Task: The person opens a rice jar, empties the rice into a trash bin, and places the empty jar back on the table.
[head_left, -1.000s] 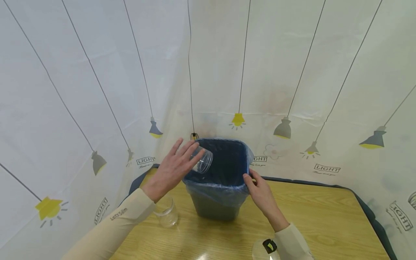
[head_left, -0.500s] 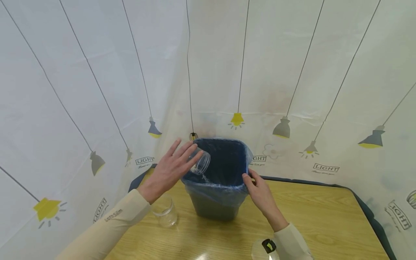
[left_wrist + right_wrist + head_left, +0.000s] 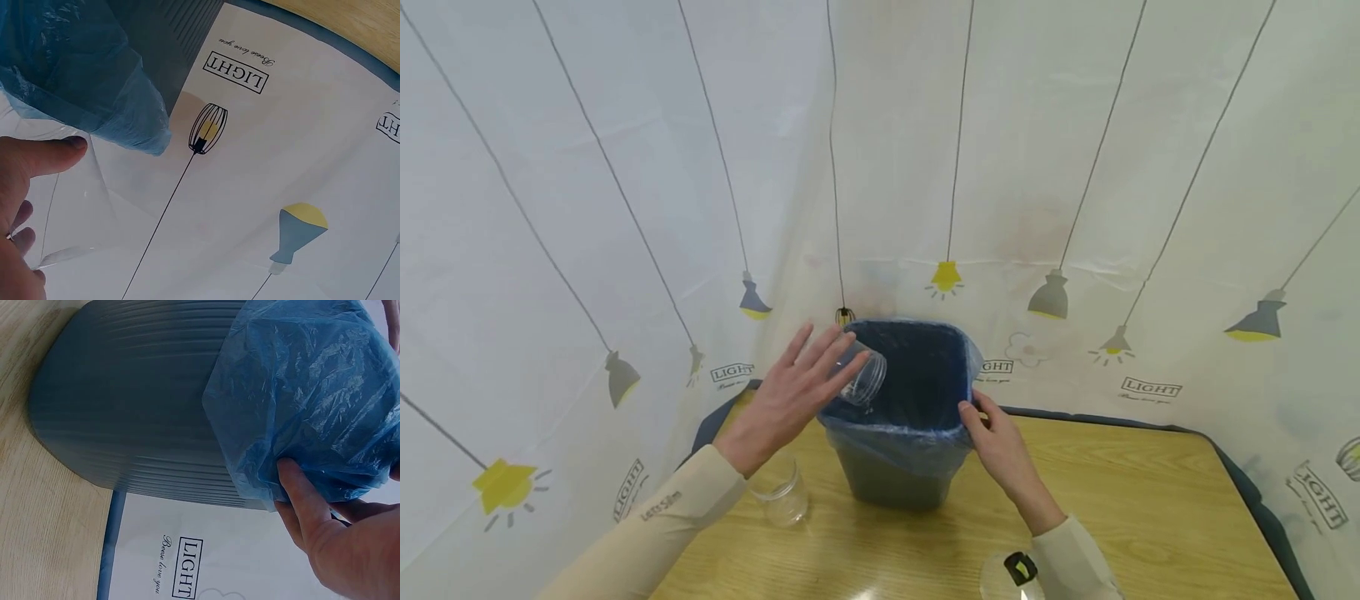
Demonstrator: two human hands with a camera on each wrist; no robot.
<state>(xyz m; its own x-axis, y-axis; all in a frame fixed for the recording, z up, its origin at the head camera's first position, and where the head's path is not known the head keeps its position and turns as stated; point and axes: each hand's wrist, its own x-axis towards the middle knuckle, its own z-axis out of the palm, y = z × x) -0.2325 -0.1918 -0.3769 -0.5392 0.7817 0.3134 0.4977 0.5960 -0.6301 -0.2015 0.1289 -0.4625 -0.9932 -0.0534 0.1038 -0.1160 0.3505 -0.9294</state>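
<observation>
My left hand (image 3: 788, 400) grips a clear plastic jar (image 3: 867, 379), tipped on its side with its mouth over the trash bin (image 3: 895, 479). Small pale bits show just below the jar's mouth. In the left wrist view, the thumb and fingers (image 3: 53, 155) lie around the jar's clear wall (image 3: 84, 206). A blue bag (image 3: 306, 381) lines the bin and folds over its rim. At the bin's right side my right hand (image 3: 1003, 454) holds the rim through the bag, thumb on the near side.
A second clear jar (image 3: 786, 500) stands on the wooden table (image 3: 1120, 492), left of the bin. Near the front edge lies a clear round lid (image 3: 996, 575) with a black and yellow piece, beside the right sleeve. A lamp-patterned sheet (image 3: 895, 167) rises behind the table.
The left hand and its jar have shifted slightly left and down. Pale bits appeared at the jar's mouth half a second ago; a few show there now. The right hand keeps its place on the rim.
</observation>
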